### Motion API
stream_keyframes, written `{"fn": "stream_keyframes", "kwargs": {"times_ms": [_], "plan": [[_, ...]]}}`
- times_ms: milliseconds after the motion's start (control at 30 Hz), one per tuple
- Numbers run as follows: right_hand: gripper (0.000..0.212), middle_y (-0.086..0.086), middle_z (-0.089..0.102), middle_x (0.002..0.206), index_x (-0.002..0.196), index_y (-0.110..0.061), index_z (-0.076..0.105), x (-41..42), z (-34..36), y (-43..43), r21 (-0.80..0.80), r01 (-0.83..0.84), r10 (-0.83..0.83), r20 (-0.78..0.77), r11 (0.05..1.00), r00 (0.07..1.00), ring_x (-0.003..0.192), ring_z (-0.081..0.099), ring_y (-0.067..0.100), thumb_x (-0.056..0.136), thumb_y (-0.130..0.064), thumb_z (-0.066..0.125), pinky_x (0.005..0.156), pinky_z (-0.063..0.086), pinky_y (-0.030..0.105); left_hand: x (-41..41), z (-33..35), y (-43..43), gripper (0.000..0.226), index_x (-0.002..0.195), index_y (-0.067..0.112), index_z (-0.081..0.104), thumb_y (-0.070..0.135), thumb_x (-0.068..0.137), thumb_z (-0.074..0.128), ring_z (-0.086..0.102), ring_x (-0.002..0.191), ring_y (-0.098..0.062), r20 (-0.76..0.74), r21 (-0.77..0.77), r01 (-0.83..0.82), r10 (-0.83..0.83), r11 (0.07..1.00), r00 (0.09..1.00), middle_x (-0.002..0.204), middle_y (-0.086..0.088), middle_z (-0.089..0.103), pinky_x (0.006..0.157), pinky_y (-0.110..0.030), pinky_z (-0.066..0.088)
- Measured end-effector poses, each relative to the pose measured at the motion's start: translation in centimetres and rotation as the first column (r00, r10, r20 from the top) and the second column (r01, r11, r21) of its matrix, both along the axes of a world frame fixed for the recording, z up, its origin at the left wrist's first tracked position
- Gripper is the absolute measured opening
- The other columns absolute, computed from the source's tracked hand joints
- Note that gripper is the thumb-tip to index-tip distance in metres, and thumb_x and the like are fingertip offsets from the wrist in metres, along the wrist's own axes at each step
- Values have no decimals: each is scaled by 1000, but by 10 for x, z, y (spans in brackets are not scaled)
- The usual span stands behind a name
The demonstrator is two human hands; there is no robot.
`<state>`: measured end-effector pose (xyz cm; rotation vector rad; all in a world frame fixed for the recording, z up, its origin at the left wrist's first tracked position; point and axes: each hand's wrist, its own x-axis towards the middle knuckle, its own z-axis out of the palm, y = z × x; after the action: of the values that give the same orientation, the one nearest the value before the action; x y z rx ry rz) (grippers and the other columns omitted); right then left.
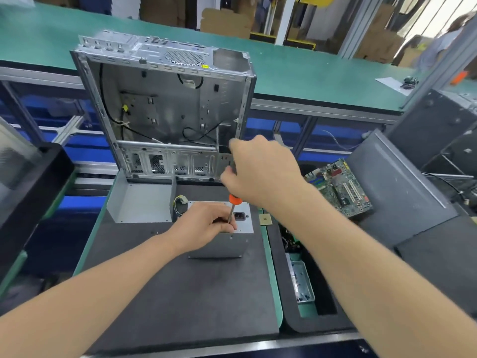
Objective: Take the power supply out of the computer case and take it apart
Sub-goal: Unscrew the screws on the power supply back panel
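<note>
Currently: power supply (219, 245) out of the far computer case (165, 99), standing on the near counter (180, 293). My left hand (204, 224) has its fingers pinching the screwdriver (235, 199) shaft. My right hand (258, 171) grips the handle. Risk: a tilted tip slips and jabs my fingers.

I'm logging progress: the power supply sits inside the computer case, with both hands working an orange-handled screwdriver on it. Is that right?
Not inside: the head view shows the power supply on the dark mat in front of the computer case, with the left hand and right hand working the orange-handled screwdriver on it.
</note>
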<state>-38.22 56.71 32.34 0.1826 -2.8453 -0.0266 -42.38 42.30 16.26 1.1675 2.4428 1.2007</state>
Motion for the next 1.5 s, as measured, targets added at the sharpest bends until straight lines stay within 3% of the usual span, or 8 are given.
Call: {"fn": "stream_keyframes", "kwargs": {"times_ms": [200,433,600,767,900,1133,1300,1500], "plan": [[32,0,31,66,80,-16,38,-5,-9,-16,-51,247,-248,-25,968,968,70,45,30,97,-33,58,60,33,34,1,1,0,18,81,26,72,12,92,74,62,82,-2,7,-18,16,-16,1000,1000,83,27,66,72,-18,44],[21,-7,56,65,77,-22,53,-20,8,24,-224,-385,436,262,895,861,67,53,20,83,-19,73,57,43,30,-3,2,-4,10,87,26,75,18,92,74,64,91,-6,32,-29,47,-46,998,998,90,19,70,81,-24,50],[17,-8,57,68,86,-19,57,-22,14,33,-218,-527,568,232,822,790,67,51,16,81,-18,74,60,43,27,-4,1,-1,9,84,14,71,11,91,74,64,90,-2,4,-31,24,-24,999,1000,89,21,71,78,-21,49],[30,-3,41,64,83,-19,45,0,4,13,57,-66,66,-10,996,998,58,45,28,85,-42,64,47,22,29,2,3,1,14,81,16,70,7,91,73,62,87,-2,-31,-27,-4,3,1000,1000,85,22,69,75,-20,47],[52,0,29,64,75,-16,34,5,-3,-14,32,286,-285,-32,958,958,54,29,22,94,-58,59,53,25,31,3,3,1,25,76,23,64,5,91,74,60,80,3,-25,-15,6,-6,1000,1000,78,31,63,70,-12,41],[24,-4,55,63,75,-21,51,-18,-8,17,-229,-22,53,130,973,990,65,54,24,89,-34,66,51,35,31,-4,-4,-5,8,85,15,73,15,92,75,64,88,-4,5,17,35,-35,999,999,97,29,70,76,-19,49],[13,-6,65,77,83,-25,65,-23,9,41,-433,-373,518,286,821,806,72,59,15,79,-16,74,62,51,32,-6,-5,-4,9,88,23,75,16,92,77,66,90,-5,41,29,19,-20,999,999,91,23,72,78,-20,50],[39,-7,45,57,71,-22,48,-6,5,25,44,-115,114,32,992,993,55,46,19,92,-54,58,49,23,30,-4,-5,0,8,85,18,76,12,90,78,67,89,-3,9,49,-6,5,999,1000,91,25,71,78,-22,51]]}}
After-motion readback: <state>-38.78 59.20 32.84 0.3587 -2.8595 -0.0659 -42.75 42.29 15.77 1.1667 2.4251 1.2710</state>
